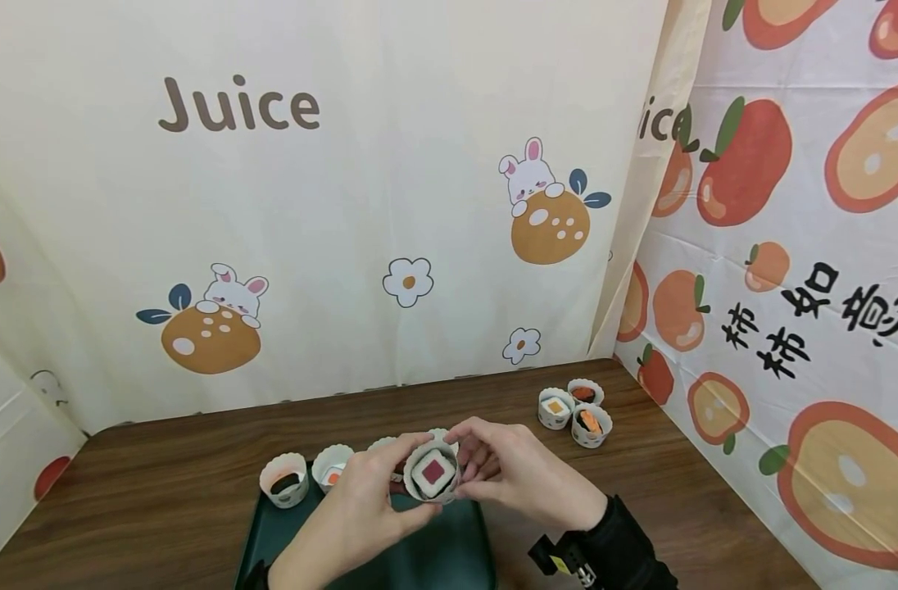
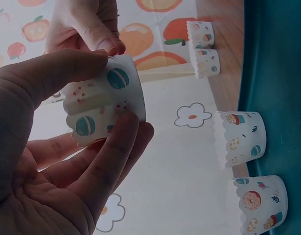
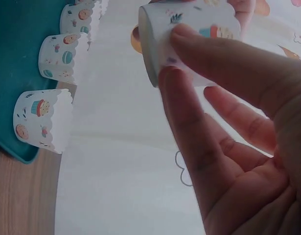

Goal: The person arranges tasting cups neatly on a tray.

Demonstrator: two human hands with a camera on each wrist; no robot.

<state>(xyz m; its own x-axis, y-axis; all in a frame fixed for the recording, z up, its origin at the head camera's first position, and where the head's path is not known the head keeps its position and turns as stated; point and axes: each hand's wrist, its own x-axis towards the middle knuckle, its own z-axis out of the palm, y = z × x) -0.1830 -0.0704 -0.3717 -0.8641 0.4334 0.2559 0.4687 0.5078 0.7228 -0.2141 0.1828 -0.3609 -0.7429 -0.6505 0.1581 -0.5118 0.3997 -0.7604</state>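
We are pinching one paper cup [image 2: 104, 98] with our left hand [image 1: 368, 496] and right hand [image 1: 523, 467]; we should be squeezing softly, so the sushi [image 1: 433, 473] isn't tipping out.

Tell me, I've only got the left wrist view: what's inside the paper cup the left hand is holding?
Observer: The head view shows a white piece with a dark red middle in it.
Operator: Lovely! And away from the tray, I count two. Is that all?
Observer: No, three cups stand grouped on the wooden table.
Operator: Any writing on the pale cloth?
Observer: Yes, the head view shows the word Juice.
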